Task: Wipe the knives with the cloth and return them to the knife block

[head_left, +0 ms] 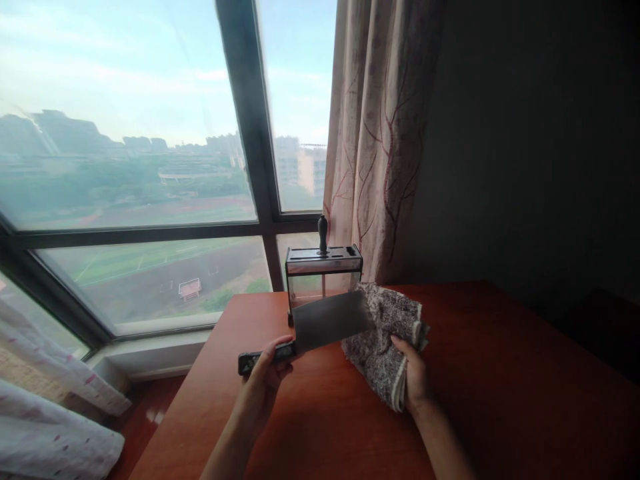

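A wide-bladed cleaver (330, 321) is held up over the table, its blade pointing right. My left hand (269, 372) is closed around its black handle. In my right hand (414, 373) is a folded, fluffy grey cloth (377, 347) with a pale edge. The cloth meets the blade's far end and covers its tip. Behind the blade stands a clear-sided knife block (324, 261) with a black frame and slots on top. One dark knife handle (323, 233) sticks up from it.
The reddish-brown wooden table (310, 427) reaches to the window (125, 187) and the dark wall at right. A patterned curtain (380, 133) hangs behind the knife block. Another white curtain (55, 427) is at lower left, beyond the table's left edge.
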### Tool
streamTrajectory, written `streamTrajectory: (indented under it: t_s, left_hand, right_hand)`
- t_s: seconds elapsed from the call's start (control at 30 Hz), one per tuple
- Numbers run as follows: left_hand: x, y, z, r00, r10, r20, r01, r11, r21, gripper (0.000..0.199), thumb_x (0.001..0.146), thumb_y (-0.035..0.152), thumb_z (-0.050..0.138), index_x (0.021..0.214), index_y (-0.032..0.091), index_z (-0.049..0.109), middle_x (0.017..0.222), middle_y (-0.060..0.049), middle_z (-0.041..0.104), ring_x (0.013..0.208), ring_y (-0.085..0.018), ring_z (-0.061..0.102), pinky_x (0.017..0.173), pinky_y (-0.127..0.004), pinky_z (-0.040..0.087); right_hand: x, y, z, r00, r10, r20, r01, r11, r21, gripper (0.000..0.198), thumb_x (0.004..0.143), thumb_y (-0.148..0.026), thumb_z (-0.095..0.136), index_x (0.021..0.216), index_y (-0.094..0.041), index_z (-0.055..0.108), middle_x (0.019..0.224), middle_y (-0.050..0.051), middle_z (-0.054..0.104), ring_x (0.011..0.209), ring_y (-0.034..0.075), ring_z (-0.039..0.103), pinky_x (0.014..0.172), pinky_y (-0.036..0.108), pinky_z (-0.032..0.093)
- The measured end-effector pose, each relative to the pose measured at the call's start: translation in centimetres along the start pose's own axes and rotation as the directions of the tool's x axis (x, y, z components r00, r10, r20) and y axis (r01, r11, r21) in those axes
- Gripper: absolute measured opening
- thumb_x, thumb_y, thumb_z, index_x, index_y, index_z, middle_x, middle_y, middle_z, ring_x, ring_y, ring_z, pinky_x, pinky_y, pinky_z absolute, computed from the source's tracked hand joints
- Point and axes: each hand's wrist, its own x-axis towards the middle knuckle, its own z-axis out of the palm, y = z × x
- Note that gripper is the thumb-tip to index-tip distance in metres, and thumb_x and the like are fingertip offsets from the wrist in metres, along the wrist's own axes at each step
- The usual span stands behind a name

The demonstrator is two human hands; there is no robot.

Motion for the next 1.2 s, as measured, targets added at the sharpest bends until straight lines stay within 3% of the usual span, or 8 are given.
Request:
streamTrajectory:
  t_s: [0.17, 0.37, 0.47, 0.63, 0.8, 0.93, 1.07, 1.2]
  left_hand:
    - [-0.3, -0.1, 0.1, 0.998, -0.017, 0.056, 0.013, 0.998, 0.059, 0.028, 0.073, 0.036, 0.072, 0.090, 0.014, 0.076, 0.081, -0.008, 0.074, 0.072, -0.019, 0.066, 0.060, -0.025, 0.047]
    - [0.0, -0.4, 0.0, 0.999, -0.032, -0.023, 0.030, 0.997, -0.064, 0.030, 0.074, 0.036, 0.072, 0.095, 0.015, 0.074, 0.087, -0.008, 0.074, 0.074, -0.017, 0.067, 0.062, -0.024, 0.049]
    - [0.2, -0.4, -0.2, 0.999, -0.024, -0.028, 0.020, 0.991, -0.133, 0.030, 0.074, 0.035, 0.072, 0.097, 0.015, 0.074, 0.087, -0.008, 0.074, 0.080, -0.019, 0.068, 0.062, -0.023, 0.050]
    - [0.0, -0.8, 0.1, 0.999, -0.032, 0.007, 0.033, 0.981, -0.191, 0.028, 0.077, 0.036, 0.070, 0.100, 0.020, 0.072, 0.095, -0.006, 0.074, 0.086, -0.019, 0.068, 0.062, -0.023, 0.048]
    - [-1.0, -1.5, 1.7, 0.997, -0.054, 0.061, 0.059, 0.995, -0.078, 0.033, 0.080, 0.043, 0.064, 0.106, 0.023, 0.068, 0.105, -0.008, 0.072, 0.096, -0.025, 0.067, 0.065, -0.026, 0.046]
    - [-1.4, -2.3, 2.5, 0.996, -0.041, 0.076, 0.033, 0.995, 0.099, 0.045, 0.078, 0.047, 0.065, 0.114, 0.020, 0.064, 0.102, -0.012, 0.072, 0.083, -0.026, 0.069, 0.063, -0.029, 0.043]
    - [-1.1, -3.2, 2.5, 0.994, -0.066, 0.087, 0.049, 0.980, 0.192, 0.044, 0.077, 0.054, 0.063, 0.090, 0.013, 0.068, 0.073, -0.011, 0.072, 0.063, -0.022, 0.065, 0.057, -0.029, 0.039]
    - [-1.0, -3.5, 2.2, 0.994, -0.052, 0.091, 0.037, 0.987, 0.156, 0.043, 0.077, 0.054, 0.062, 0.081, 0.012, 0.071, 0.072, -0.012, 0.072, 0.057, -0.019, 0.060, 0.056, -0.030, 0.037]
  right_hand:
    - [0.2, -0.5, -0.1, 0.998, 0.015, -0.054, -0.014, 1.000, 0.014, 0.049, 0.070, -0.028, 0.070, 0.118, -0.020, 0.062, 0.099, 0.002, 0.076, 0.092, 0.028, 0.070, 0.086, 0.045, 0.055]
    - [-0.2, -0.7, 0.2, 0.994, 0.100, -0.054, -0.099, 0.995, 0.016, 0.045, 0.071, -0.032, 0.068, 0.113, -0.017, 0.064, 0.091, 0.005, 0.076, 0.094, 0.030, 0.069, 0.090, 0.048, 0.052]
    - [-0.5, -0.9, 0.1, 0.989, 0.146, -0.004, -0.146, 0.989, -0.003, 0.039, 0.075, -0.039, 0.063, 0.106, -0.016, 0.068, 0.090, 0.008, 0.076, 0.097, 0.032, 0.067, 0.092, 0.051, 0.049]
    - [-0.7, -0.8, -0.2, 0.970, 0.180, 0.160, -0.175, 0.983, -0.050, 0.046, 0.079, -0.054, 0.053, 0.101, -0.018, 0.070, 0.099, 0.011, 0.074, 0.104, 0.032, 0.065, 0.094, 0.052, 0.046]
    - [-0.9, -0.2, -0.1, 0.962, 0.201, 0.187, -0.202, 0.979, -0.014, 0.049, 0.079, -0.059, 0.048, 0.102, -0.021, 0.069, 0.103, 0.011, 0.073, 0.105, 0.031, 0.064, 0.094, 0.054, 0.045]
    - [-1.0, 0.0, 0.1, 0.970, 0.177, 0.168, -0.183, 0.983, 0.024, 0.047, 0.078, -0.057, 0.050, 0.106, -0.022, 0.067, 0.106, 0.010, 0.072, 0.102, 0.032, 0.065, 0.092, 0.055, 0.045]
    - [-1.1, 0.0, 0.3, 0.977, 0.171, 0.130, -0.182, 0.980, 0.074, 0.042, 0.078, -0.052, 0.052, 0.105, -0.023, 0.068, 0.105, 0.008, 0.073, 0.100, 0.032, 0.066, 0.091, 0.055, 0.046]
    - [-1.3, 0.7, 0.7, 0.970, 0.180, 0.162, -0.184, 0.983, 0.010, 0.044, 0.079, -0.052, 0.049, 0.101, -0.020, 0.069, 0.100, 0.010, 0.074, 0.100, 0.032, 0.066, 0.091, 0.054, 0.046]
